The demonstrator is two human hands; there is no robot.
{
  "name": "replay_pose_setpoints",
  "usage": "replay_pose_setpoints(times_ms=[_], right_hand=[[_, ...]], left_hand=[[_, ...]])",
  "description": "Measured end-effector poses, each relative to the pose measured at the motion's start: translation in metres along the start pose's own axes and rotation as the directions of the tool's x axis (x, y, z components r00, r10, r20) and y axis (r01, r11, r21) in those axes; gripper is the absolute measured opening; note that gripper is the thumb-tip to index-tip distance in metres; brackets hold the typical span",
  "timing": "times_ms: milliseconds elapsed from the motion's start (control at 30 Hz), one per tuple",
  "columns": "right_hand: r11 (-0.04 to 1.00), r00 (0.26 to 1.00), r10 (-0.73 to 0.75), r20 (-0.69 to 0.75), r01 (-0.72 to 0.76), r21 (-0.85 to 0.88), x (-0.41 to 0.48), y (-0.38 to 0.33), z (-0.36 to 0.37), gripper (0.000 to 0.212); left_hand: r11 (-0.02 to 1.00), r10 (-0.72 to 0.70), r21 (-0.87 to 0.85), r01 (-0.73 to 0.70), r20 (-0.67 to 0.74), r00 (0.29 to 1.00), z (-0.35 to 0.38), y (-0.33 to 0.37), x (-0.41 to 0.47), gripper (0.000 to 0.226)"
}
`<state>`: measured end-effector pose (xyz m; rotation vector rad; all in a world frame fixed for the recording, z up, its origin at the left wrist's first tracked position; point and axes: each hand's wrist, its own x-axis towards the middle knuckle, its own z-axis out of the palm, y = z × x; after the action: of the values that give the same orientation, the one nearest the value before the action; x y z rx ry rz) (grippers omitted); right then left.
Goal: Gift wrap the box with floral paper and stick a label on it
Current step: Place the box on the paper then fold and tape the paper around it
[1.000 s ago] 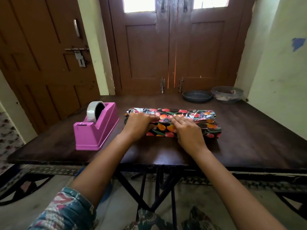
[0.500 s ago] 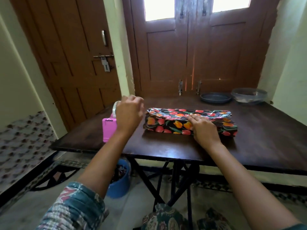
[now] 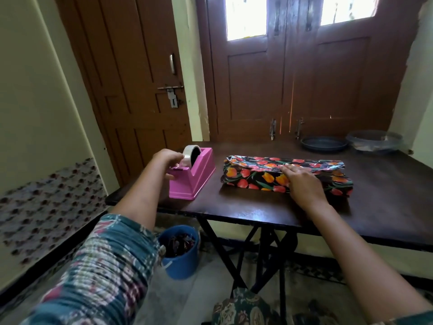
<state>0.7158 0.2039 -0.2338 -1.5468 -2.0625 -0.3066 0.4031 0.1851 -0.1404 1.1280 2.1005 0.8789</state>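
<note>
A long box wrapped in black paper with red and orange tulips [image 3: 257,175] lies across the dark wooden table [image 3: 257,207]. My right hand [image 3: 301,181] lies flat on its top, fingers straight, pressing the paper's seam down. A pink tape dispenser [image 3: 194,181] with a clear tape roll [image 3: 188,158] stands at the table's left end. My left hand [image 3: 167,161] is at the dispenser's front, fingers curled round the loose tape end by the cutter. No label is in view.
A dark shallow pan [image 3: 324,143] and a clear plastic tub [image 3: 375,141] sit at the table's far right, near the brown doors. A blue bucket [image 3: 180,252] of scraps stands on the floor under the table's left edge. The wall is close on the right.
My left hand left the wrapped box and moved left to the tape dispenser, now gripping the tape end. My right hand stayed pressed on the box. The view turned left.
</note>
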Motion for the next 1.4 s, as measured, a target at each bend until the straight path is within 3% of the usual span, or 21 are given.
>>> replay_pose_setpoints(times_ms=[267, 500, 633, 833, 967, 1100, 1233, 1400], right_hand=[[1.000, 1.000, 0.009, 0.004, -0.009, 0.006, -0.001, -0.002, -0.001, 0.056], [1.000, 1.000, 0.012, 0.002, -0.012, 0.010, -0.001, -0.003, -0.002, 0.058], [1.000, 1.000, 0.018, -0.002, -0.018, 0.020, -0.002, -0.003, -0.002, 0.058], [1.000, 1.000, 0.006, -0.005, -0.006, 0.015, -0.002, -0.002, -0.002, 0.057], [1.000, 1.000, 0.017, -0.010, -0.017, 0.008, -0.002, -0.003, -0.002, 0.057], [1.000, 1.000, 0.016, -0.008, -0.016, -0.002, -0.002, -0.002, -0.001, 0.057], [1.000, 1.000, 0.016, 0.000, -0.016, 0.004, -0.001, -0.001, 0.000, 0.058], [1.000, 1.000, 0.020, 0.010, -0.020, 0.005, 0.001, 0.001, 0.001, 0.057]], left_hand=[[0.984, -0.046, -0.167, 0.062, 0.101, 0.994, 0.005, 0.000, -0.006, 0.029], [0.934, 0.018, -0.357, -0.022, -0.016, 1.000, 0.009, 0.001, -0.013, 0.030], [0.874, 0.040, -0.477, -0.091, -0.116, 0.992, 0.012, -0.017, -0.007, 0.016], [0.759, 0.043, -0.645, -0.090, -0.088, 0.995, 0.012, -0.046, 0.002, 0.017], [0.765, 0.062, -0.637, -0.096, -0.076, 0.995, 0.013, -0.050, 0.003, 0.029], [0.775, 0.068, -0.624, -0.101, -0.075, 0.995, 0.015, -0.059, 0.006, 0.016], [0.865, 0.067, -0.490, -0.112, -0.108, 0.992, 0.020, -0.069, 0.006, 0.022], [0.908, 0.148, -0.354, -0.224, -0.227, 0.963, 0.023, -0.071, 0.010, 0.020]])
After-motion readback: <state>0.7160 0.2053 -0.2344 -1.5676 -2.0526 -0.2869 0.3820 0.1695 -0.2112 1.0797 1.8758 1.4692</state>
